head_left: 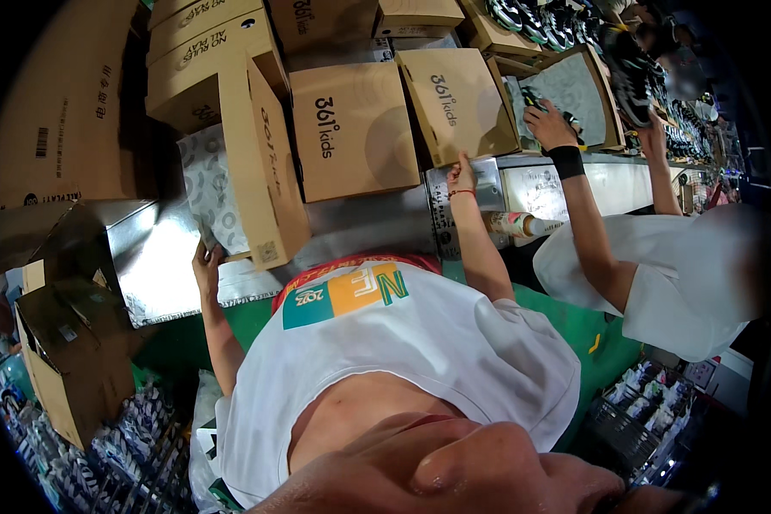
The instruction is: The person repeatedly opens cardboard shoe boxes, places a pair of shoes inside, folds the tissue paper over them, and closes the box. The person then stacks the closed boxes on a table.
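At the near-left of the bench an open cardboard shoebox stands with its lid raised and grey patterned tissue paper showing inside. My left hand grips this shoebox's near corner, fingers bent at the edge. A closed brown shoebox lies right of centre, slightly turned. My right hand, with a red string at the wrist, holds that box's near edge between curled fingers. Between the two boxes sits another closed shoebox, touched by neither hand.
More shoeboxes are stacked behind, and a large carton stands at left. On the right a co-worker's hand reaches into an open shoebox; the other holds a dark shoe. A bottle lies near my right forearm.
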Motion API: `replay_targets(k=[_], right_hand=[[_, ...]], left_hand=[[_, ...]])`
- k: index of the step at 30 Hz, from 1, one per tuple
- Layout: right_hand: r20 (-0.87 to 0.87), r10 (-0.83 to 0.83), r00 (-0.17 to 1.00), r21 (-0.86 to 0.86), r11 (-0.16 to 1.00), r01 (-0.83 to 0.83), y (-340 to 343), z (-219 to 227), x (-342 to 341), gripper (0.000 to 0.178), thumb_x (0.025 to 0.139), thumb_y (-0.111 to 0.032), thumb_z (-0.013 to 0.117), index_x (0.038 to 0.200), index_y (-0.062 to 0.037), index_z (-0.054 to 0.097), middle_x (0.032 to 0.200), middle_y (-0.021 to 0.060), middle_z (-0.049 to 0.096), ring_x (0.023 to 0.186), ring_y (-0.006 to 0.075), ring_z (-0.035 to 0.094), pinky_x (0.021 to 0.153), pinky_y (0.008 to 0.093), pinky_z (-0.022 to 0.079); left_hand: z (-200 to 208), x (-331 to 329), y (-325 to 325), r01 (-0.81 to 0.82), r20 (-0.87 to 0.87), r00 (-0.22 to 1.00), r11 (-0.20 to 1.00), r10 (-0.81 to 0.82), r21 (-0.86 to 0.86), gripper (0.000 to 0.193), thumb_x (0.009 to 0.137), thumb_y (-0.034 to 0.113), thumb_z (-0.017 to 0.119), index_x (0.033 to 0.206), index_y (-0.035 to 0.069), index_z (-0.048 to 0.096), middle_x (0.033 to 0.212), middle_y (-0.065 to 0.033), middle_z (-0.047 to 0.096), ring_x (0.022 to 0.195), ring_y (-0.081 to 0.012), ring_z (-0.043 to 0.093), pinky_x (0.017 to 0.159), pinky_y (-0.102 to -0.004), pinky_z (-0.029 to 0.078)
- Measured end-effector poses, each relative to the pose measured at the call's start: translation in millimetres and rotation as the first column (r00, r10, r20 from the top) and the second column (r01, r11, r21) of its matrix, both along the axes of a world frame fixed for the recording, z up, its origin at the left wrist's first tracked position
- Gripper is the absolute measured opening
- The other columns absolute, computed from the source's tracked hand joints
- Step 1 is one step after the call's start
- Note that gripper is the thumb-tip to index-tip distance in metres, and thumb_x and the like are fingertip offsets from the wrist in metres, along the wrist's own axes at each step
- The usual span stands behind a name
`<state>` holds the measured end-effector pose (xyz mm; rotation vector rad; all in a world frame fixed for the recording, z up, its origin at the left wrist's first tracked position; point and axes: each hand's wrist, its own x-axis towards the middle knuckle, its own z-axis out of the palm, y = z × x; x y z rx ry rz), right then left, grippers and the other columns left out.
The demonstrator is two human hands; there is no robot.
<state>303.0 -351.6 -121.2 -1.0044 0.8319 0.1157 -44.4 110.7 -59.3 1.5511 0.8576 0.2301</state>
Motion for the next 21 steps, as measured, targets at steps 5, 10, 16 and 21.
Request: replay_targets(k=[5,10,16,21], right_hand=[[-0.016,0.049,0.999,-0.119,0.992,-0.051,-17.7,2.0,20.5,0.024,0.074,-0.034,0.071,0.076,-0.0169,0.055,0.059,-0.0056,0.041,0.043,0.0046,0.033,0.035,0.0179,0.024],[-0.116,0.108,0.987,-0.271,0.953,-0.136,-32.8,-4.6,19.1,0.034,0.069,-0.044,0.074,0.069,-0.0163,0.053,0.055,-0.0039,0.04,0.045,0.0079,0.038,0.037,0.023,0.028],[0.458,0.41,0.789,-0.75,0.655,0.095,20.3,74.3,-17.1,0.031,0.083,-0.023,0.062,0.106,-0.0028,0.055,0.106,0.0076,0.053,0.077,0.0129,0.047,0.071,0.0265,0.04],[0.625,0.729,0.279,-0.535,0.66,-0.527,111.3,185.1,-65.3,0.046,0.09,-0.034,0.049,0.124,-0.0033,0.044,0.111,0.0035,0.049,0.073,0.0076,0.039,0.07,0.0212,0.035]], left_hand=[[-24.8,2.7,-2.4,0.107,0.016,0.994,0.994,-0.107,0.011,0.044,0.085,-0.001,0.05,0.128,-0.001,0.042,0.107,-0.0081,0.058,0.084,-0.0127,0.057,0.069,-0.0256,0.049],[-52.9,12.5,-26.5,0.126,-0.017,0.992,0.985,-0.124,0.12,0.046,0.082,-0.001,0.055,0.126,-0.004,0.042,0.112,-0.0137,0.058,0.09,-0.0157,0.059,0.076,-0.0273,0.048],[-22.7,41.7,-73.1,0.116,-0.043,0.993,0.959,-0.108,0.258,0.049,0.081,0.004,0.056,0.127,-0.001,0.042,0.105,-0.0145,0.061,0.093,-0.0175,0.059,0.079,-0.0292,0.047],[-12.0,44.7,-64.7,0.085,-0.025,0.996,0.996,-0.085,0.005,0.052,0.085,0.025,0.059,0.126,-0.002,0.043,0.103,-0.014,0.061,0.095,-0.0195,0.058,0.081,-0.0302,0.046]])
